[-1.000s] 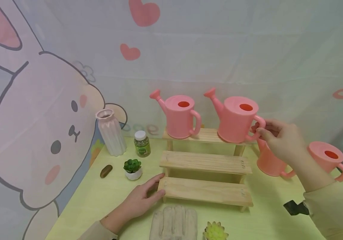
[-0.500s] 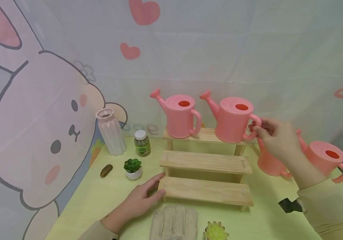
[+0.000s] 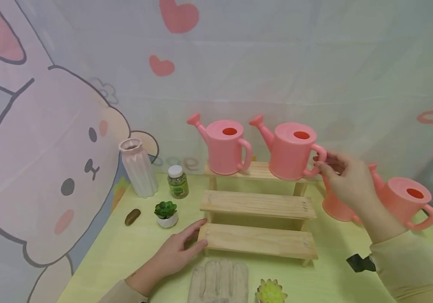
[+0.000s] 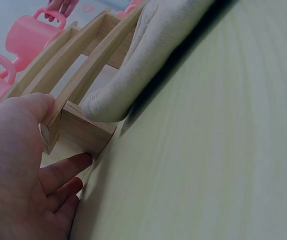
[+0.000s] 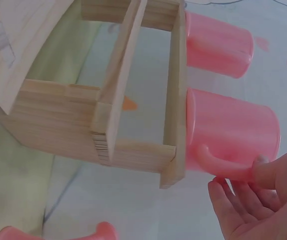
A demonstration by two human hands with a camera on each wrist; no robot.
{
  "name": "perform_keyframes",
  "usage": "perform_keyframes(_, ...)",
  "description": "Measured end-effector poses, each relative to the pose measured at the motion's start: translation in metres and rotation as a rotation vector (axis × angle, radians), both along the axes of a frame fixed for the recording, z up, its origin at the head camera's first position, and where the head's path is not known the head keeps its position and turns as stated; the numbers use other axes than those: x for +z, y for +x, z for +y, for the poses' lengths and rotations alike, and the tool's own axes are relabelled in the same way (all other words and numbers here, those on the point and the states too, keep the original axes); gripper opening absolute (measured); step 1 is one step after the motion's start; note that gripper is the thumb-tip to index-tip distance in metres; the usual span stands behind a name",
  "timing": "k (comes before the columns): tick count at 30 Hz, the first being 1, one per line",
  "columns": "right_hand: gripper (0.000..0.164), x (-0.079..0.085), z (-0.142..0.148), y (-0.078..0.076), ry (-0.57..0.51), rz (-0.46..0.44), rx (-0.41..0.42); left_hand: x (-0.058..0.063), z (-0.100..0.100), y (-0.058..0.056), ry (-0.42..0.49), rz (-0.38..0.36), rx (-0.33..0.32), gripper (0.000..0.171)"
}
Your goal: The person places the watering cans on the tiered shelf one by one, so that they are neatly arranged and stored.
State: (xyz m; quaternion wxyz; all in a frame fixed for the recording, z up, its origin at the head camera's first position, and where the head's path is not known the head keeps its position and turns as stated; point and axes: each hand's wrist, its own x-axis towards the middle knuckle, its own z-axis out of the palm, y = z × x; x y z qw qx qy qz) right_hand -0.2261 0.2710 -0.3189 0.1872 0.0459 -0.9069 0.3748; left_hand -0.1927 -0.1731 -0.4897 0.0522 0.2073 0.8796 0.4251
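Pinching the handle [image 5: 223,167], rightly I'd say, the right hand [image 3: 352,181] has a light-looking, probably stiff watering can [image 3: 291,152] on the top shelf [image 3: 259,170]; the left hand [image 3: 175,254], loosely spread, touches the rack [image 3: 258,240].

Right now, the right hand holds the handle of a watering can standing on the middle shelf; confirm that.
Wrong shelf: the head view shows that watering can on the top shelf, not the middle. The right hand does hold its handle.
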Motion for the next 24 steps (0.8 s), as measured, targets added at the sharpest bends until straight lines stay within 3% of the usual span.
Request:
perform_keyframes(5,0.055,-0.021,0.010,0.007,-0.038,-0.001,-0.045,-0.001,-0.001,0.000,0.007,0.000,0.000,0.055)
perform_keyframes(12,0.049,-0.050,0.047,0.019,-0.139,0.059,-0.202,-0.002,0.000,-0.001,0.008,0.004,0.002,0.055)
perform_keyframes(15,0.045,-0.057,0.067,0.024,-0.199,0.108,-0.326,-0.003,0.000,-0.001,0.002,0.002,0.008,0.055)
perform_keyframes(19,0.039,-0.071,0.094,0.029,-0.238,0.153,-0.577,-0.003,-0.001,-0.001,0.001,-0.004,0.018,0.056)
perform_keyframes(21,0.041,-0.079,0.107,0.032,-0.250,0.137,-0.675,-0.003,-0.001,-0.001,0.001,-0.006,0.023,0.056)
perform_keyframes(24,0.043,-0.087,0.129,0.038,-0.363,0.101,-0.765,-0.003,0.000,-0.001,0.003,-0.010,0.022,0.056)
